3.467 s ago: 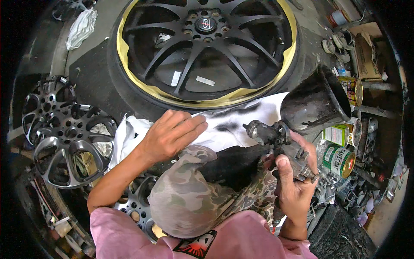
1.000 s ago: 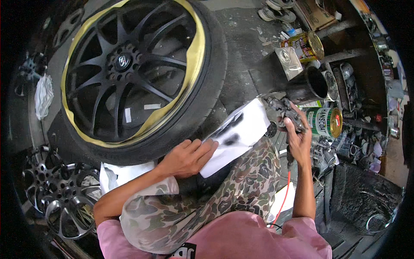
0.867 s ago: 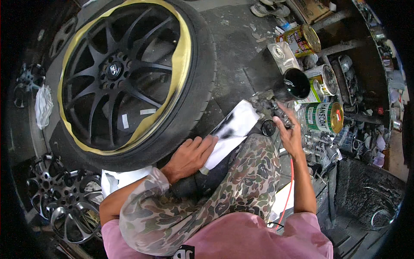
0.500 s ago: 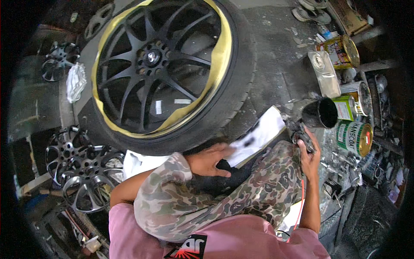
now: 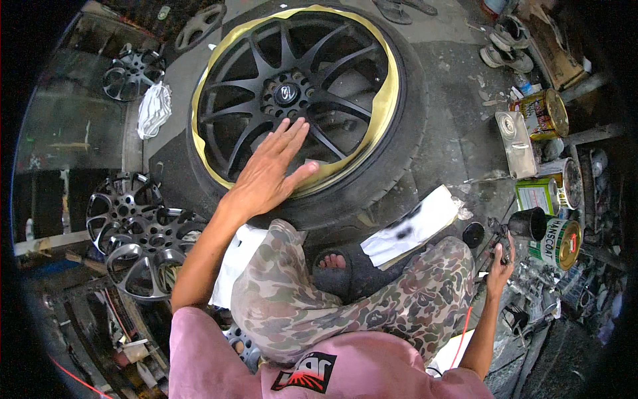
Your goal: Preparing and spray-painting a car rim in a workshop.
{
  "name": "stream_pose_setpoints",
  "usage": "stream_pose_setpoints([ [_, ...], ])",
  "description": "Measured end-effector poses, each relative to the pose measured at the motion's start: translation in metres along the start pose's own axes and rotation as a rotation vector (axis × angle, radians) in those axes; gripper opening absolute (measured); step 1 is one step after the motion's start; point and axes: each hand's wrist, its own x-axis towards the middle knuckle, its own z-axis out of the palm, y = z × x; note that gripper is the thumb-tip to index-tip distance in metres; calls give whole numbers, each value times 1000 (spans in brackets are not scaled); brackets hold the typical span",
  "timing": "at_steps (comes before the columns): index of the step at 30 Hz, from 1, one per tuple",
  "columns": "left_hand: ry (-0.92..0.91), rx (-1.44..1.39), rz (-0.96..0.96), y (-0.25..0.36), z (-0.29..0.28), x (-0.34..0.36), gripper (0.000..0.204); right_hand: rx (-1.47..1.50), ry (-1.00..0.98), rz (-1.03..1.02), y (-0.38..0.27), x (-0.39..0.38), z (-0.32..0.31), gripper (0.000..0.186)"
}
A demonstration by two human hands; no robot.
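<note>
My left hand [image 5: 269, 174] is open, fingers stretched out over the lower spokes and rim of a matte black wheel [image 5: 252, 83]. Whether it touches the wheel I cannot tell. Yellow masking tape [image 5: 379, 120] rings the rim, between the spokes and the black tyre [image 5: 409, 100]. At the right, my right hand [image 5: 500, 271] is closed around a dark spray gun [image 5: 497, 231], partly hidden by the fingers. A black cup [image 5: 527, 224] sits at the gun's right and seems joined to it. From below the hand a red hose [image 5: 463, 336] runs down.
White paper with black spray marks [image 5: 409, 226] lies between my knee and the tyre. Paint tins [image 5: 565, 243] and a rectangular metal can [image 5: 516, 145] line the right side. Several bare wheels [image 5: 139, 259] are stacked at the left. Shoes [image 5: 508, 56] lie at the far right.
My left hand has moved from beside the paper up and left, over the wheel. The right hand has shifted right and nearer with the spray gun. The whole view has shifted too.
</note>
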Motion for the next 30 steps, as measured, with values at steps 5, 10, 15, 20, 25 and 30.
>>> stream_pose_setpoints([
  [5, -158, 98, -133, 13, 13, 17, 64, 158, 25, 109, 44, 35, -4, 42],
  [10, -266, 39, -96, 49, -4, 19, 57, 176, 24, 180, 72, 71, -3, 45],
  [15, -291, -77, -50, 72, -10, 22, 49, 222, 45, 191, 80, 80, -1, 45],
  [20, -168, -389, -111, 60, -7, 17, 44, 182, 10, 214, 81, 83, -7, 46],
  [25, -187, -490, -233, 32, -11, 11, 50, -212, 108, 103, 88, 79, -10, 61],
  [30, -121, -745, -196, 29, -7, 3, 59, -367, 263, 34, 79, 47, -23, 57],
])
